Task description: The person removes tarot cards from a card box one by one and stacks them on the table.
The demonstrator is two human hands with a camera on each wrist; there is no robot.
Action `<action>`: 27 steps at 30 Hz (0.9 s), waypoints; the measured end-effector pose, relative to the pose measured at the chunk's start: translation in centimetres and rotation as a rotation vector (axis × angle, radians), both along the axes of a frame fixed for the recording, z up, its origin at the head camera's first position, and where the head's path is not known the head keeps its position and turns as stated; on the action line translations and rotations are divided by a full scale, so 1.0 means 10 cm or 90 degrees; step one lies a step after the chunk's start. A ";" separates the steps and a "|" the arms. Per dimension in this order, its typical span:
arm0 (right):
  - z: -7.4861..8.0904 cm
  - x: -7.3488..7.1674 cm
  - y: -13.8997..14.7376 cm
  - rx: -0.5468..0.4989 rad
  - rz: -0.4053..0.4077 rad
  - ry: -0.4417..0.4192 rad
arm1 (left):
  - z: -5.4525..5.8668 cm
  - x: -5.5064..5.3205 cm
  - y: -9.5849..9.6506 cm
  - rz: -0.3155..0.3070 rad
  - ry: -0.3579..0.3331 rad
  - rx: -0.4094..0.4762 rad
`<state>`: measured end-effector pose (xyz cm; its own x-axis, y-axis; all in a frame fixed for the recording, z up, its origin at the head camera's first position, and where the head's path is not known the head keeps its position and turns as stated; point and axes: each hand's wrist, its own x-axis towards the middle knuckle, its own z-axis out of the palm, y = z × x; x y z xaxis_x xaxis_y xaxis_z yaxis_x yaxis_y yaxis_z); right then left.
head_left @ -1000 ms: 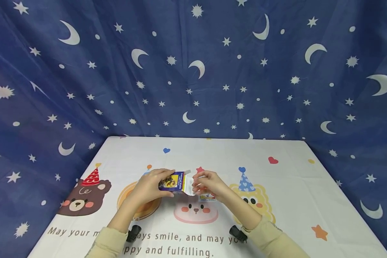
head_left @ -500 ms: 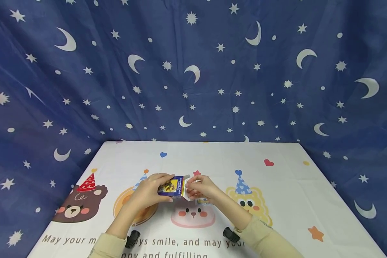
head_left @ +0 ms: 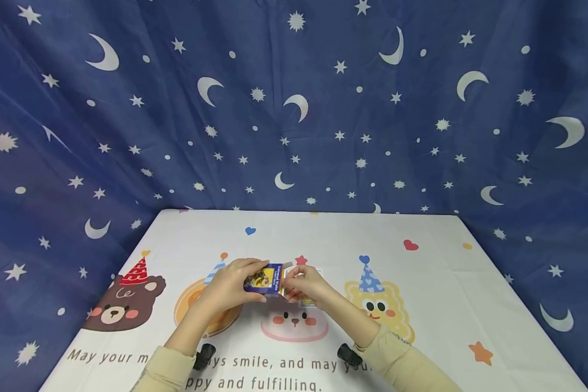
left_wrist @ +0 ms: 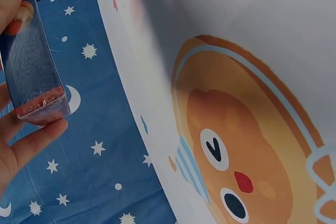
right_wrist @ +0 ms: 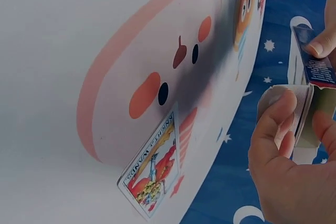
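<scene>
A person's left hand (head_left: 232,282) grips a blue box (head_left: 264,279) above the desk (head_left: 333,234); the bent fingers of the right hand (head_left: 306,284) pinch the white flap (right_wrist: 301,96) at its open end. A Knight of Wands card (right_wrist: 153,167) lies below.

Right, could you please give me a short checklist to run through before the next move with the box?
1. Firm hold on the box: looks ok; the left hand grips it.
2. Open end uncovered: ok; the right wrist view shows into it.
3. Right hand clear of that end: not ok; its fingers are at it.
4. Loose card apart from the box: ok; it lies on the table, under the right hand in the head view.
5. Contents of the box: cannot tell; fingers and shadow hide too much.
</scene>
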<state>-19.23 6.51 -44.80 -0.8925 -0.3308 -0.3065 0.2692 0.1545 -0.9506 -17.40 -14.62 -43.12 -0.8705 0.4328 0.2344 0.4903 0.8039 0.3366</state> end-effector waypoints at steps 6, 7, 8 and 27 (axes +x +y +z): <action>0.01 0.00 0.00 0.005 -0.013 0.018 | 0.05 -0.02 0.04 -0.006 0.004 0.002; 0.01 0.00 0.00 0.005 -0.014 0.019 | 0.06 -0.02 0.05 -0.007 0.003 0.002; 0.01 0.00 0.00 0.006 -0.015 0.020 | 0.06 -0.02 0.05 -0.007 0.003 0.002; -0.03 -0.02 -0.04 0.025 -0.036 -0.005 | 0.00 -0.04 -0.03 -0.007 0.020 -0.001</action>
<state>-19.39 6.13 -45.10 -0.9069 -0.2683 -0.3248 0.2853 0.1759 -0.9421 -17.77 -14.91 -43.15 -0.8579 0.4425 0.2612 0.5094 0.7992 0.3191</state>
